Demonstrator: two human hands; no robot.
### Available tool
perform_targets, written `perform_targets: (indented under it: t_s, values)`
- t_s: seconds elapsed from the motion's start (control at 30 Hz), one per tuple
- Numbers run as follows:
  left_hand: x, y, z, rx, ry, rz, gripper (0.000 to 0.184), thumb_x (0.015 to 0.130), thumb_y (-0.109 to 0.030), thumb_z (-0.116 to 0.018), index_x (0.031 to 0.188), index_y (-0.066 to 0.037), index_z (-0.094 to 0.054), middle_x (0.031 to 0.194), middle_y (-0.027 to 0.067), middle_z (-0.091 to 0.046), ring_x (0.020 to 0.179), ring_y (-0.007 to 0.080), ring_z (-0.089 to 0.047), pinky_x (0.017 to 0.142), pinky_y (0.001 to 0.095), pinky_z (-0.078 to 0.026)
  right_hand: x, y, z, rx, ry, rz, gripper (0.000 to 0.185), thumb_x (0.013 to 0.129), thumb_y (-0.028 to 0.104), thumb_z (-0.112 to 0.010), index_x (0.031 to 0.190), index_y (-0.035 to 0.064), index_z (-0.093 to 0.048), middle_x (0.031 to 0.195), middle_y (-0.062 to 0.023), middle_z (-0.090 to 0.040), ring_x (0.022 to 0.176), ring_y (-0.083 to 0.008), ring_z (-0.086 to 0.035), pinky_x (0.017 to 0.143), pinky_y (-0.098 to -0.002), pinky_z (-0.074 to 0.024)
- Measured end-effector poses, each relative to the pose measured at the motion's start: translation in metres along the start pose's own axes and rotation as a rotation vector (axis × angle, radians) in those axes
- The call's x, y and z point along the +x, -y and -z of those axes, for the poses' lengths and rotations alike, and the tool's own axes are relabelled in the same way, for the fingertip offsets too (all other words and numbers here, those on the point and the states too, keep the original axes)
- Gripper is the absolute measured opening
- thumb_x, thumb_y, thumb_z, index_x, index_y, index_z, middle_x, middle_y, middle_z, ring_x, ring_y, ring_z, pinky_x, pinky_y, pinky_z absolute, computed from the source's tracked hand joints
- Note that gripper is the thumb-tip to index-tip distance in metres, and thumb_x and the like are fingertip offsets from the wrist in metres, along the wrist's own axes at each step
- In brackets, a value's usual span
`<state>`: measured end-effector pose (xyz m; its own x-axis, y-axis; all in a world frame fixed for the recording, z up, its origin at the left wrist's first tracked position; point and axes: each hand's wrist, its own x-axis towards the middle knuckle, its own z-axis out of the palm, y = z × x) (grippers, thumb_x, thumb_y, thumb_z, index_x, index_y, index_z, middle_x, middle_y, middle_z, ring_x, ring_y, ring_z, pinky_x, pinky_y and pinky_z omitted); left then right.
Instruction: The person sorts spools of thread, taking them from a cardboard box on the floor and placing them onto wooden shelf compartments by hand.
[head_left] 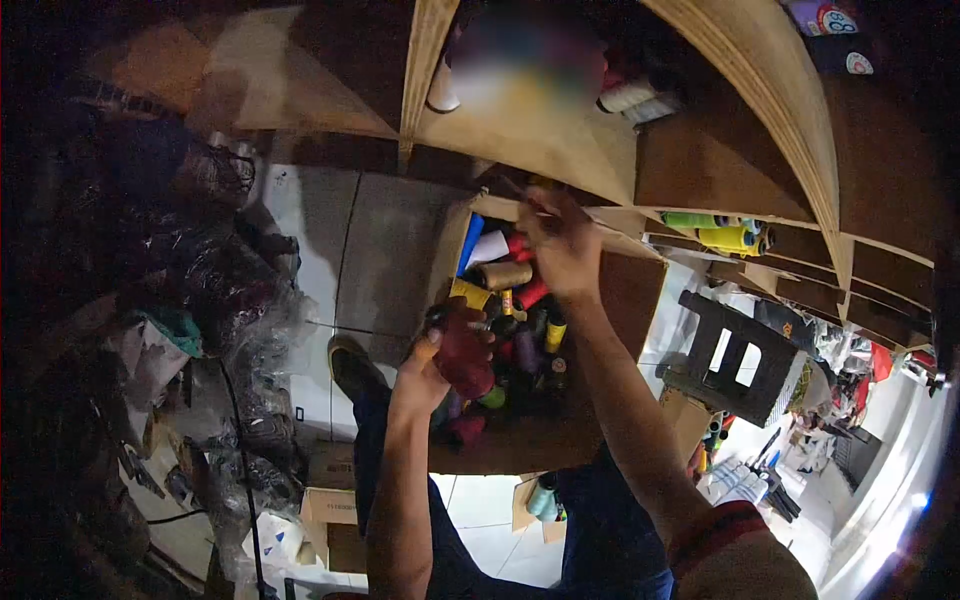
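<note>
I am at the handling of a single cone: my left hand [425, 378] grasps a dark red thread cone [466, 362] over the near-left part of an open cardboard box [640, 325]. My right hand [568, 250] is at the box's far edge, below the wooden shelf [505, 138], fingers curled; I cannot tell whether they grip anything. As I judge it, the left grip has to stay firm around the cone's body, with the crowded box just beneath it.

Inside the box, cones lie tilted and jumbled: a blue cone [469, 246] and a white cone [490, 248] at the far left, a tan cone [506, 275] nearer, a yellow cone [554, 336] to the right. The deeper ones are too dark to sort. Farther right, a shelf compartment holds green cones [690, 219] and yellow cones [727, 238].
</note>
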<state>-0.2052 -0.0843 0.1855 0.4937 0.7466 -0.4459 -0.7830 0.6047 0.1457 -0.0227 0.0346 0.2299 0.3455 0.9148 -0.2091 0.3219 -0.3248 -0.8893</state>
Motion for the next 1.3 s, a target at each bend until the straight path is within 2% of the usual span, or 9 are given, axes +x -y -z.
perform_targets:
  t_s: [0.17, 0.33, 0.4, 0.5, 0.67, 0.8, 0.87, 1.13, 1.3]
  values:
    - [0.001, 0.004, 0.003, 0.007, 0.039, 0.004, 0.062, 0.081, -0.029, -0.062, 0.132, -0.004, -0.038, 0.114, 0.0158, -0.056, 0.105, 0.0290, -0.057, 0.081, 0.0410, -0.052, 0.055, -0.016, 0.029, 0.204, 0.149, -0.061, 0.033, 0.084, 0.015, -0.060, 0.112, -0.0017, -0.054, 0.089, -0.0099, -0.063, 0.076, -0.0145, -0.061, 0.065, -0.0260, -0.0509]
    - [0.007, 0.004, -0.016, -0.016, -0.021, -0.081, 0.066, 0.078, -0.019, -0.068, 0.134, -0.005, -0.035, 0.120, 0.0157, -0.051, 0.113, 0.0280, -0.052, 0.091, 0.0430, -0.049, -0.009, 0.042, 0.032, -0.449, 1.001, -0.170, 0.043, 0.080, 0.030, -0.067, 0.111, 0.0034, -0.054, 0.089, -0.0073, -0.064, 0.079, -0.0170, -0.063, 0.070, -0.0309, -0.0520]
    - [0.009, 0.012, -0.009, 0.037, -0.019, -0.106, 0.069, 0.078, -0.018, -0.070, 0.135, -0.005, -0.034, 0.125, 0.0149, -0.049, 0.115, 0.0272, -0.051, 0.094, 0.0437, -0.047, -0.054, 0.043, 0.029, -0.686, 1.122, -0.066, 0.047, 0.077, 0.035, -0.071, 0.109, 0.0047, -0.055, 0.092, -0.0072, -0.064, 0.081, -0.0190, -0.063, 0.073, -0.0336, -0.0516]
    - [0.007, 0.016, -0.013, 0.165, -0.071, -0.051, 0.075, 0.078, -0.021, -0.071, 0.138, -0.007, -0.029, 0.133, 0.0139, -0.042, 0.122, 0.0258, -0.044, 0.098, 0.0448, -0.043, -0.091, 0.018, 0.029, -0.631, 0.841, 0.038, 0.047, 0.076, 0.031, -0.073, 0.111, 0.0053, -0.055, 0.098, -0.0067, -0.063, 0.086, -0.0196, -0.061, 0.081, -0.0337, -0.0491]
    - [0.012, 0.031, 0.029, 0.183, 0.089, -0.009, 0.087, 0.077, -0.030, -0.072, 0.143, -0.013, -0.018, 0.146, 0.0131, -0.024, 0.133, 0.0294, -0.027, 0.105, 0.0516, -0.029, -0.059, -0.022, 0.054, 0.251, 0.341, -0.185, 0.056, 0.067, 0.019, -0.079, 0.114, 0.0027, -0.052, 0.104, -0.0087, -0.063, 0.097, -0.0159, -0.061, 0.085, -0.0342, -0.0484]
    - [0.007, 0.020, -0.005, 0.295, 0.036, 0.065, 0.091, 0.076, -0.033, -0.072, 0.145, -0.017, -0.015, 0.147, 0.0148, -0.019, 0.135, 0.0342, -0.022, 0.106, 0.0546, -0.027, 0.040, -0.008, 0.063, -0.207, 0.093, 0.075, 0.047, 0.070, 0.020, -0.077, 0.108, 0.0033, -0.056, 0.101, -0.0097, -0.065, 0.094, -0.0176, -0.062, 0.083, -0.0338, -0.0482]
    - [0.006, 0.020, -0.005, 0.289, 0.038, 0.068, 0.090, 0.077, -0.032, -0.072, 0.145, -0.017, -0.015, 0.147, 0.0156, -0.020, 0.134, 0.0344, -0.025, 0.105, 0.0524, -0.030, 0.080, -0.015, 0.050, -0.418, -0.343, 0.317, 0.044, 0.070, 0.022, -0.076, 0.105, 0.0031, -0.057, 0.092, -0.0124, -0.067, 0.090, -0.0258, -0.065, 0.079, -0.0357, -0.0493]
    - [0.006, 0.021, -0.002, 0.282, 0.060, 0.056, 0.079, 0.083, -0.017, -0.066, 0.144, -0.014, -0.016, 0.146, 0.0180, -0.022, 0.132, 0.0347, -0.029, 0.104, 0.0500, -0.033, 0.146, -0.013, 0.042, -0.534, -0.350, 0.409, 0.040, 0.072, 0.032, -0.072, 0.096, 0.0023, -0.060, 0.091, -0.0192, -0.066, 0.087, -0.0369, -0.063, 0.074, -0.0405, -0.0502]
    - [0.009, 0.015, -0.007, 0.431, -0.010, 0.136, 0.073, 0.085, -0.031, -0.064, 0.142, -0.009, -0.023, 0.140, 0.0200, -0.033, 0.127, 0.0315, -0.038, 0.103, 0.0468, -0.035, 0.125, -0.013, 0.045, -0.613, -0.353, 0.369, 0.041, 0.074, 0.038, -0.069, 0.095, 0.0037, -0.065, 0.091, -0.0174, -0.066, 0.085, -0.0350, -0.064, 0.073, -0.0394, -0.0498]
